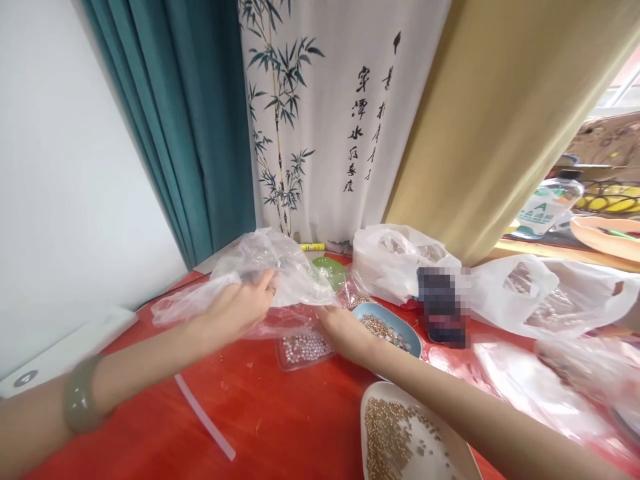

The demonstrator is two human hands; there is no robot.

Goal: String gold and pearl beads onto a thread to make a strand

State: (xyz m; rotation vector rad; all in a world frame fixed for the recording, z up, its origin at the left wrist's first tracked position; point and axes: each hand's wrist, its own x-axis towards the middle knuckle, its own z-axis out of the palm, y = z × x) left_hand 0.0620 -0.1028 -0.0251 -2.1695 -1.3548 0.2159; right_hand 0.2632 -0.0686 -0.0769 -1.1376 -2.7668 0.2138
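Note:
My left hand (240, 307) is closed on a crumpled clear plastic bag (260, 267), lifting it above the red table (260, 413). My right hand (345, 330) reaches under the bag's edge, fingers hidden by the plastic, next to a clear rectangular tray of pale beads (303, 348). A blue oval dish of mixed beads (395, 328) lies just right of that hand. A white dish of gold beads (405, 437) sits under my right forearm. A grey-green bangle (80, 400) is on my left wrist.
White plastic bags (400, 260) (550, 293) holding more beads stand at the back right, with a dark blurred object (443, 307) between them. A green dish (330, 270) sits behind the clear bag. A clear tube (205, 417) lies on the table; curtains hang behind.

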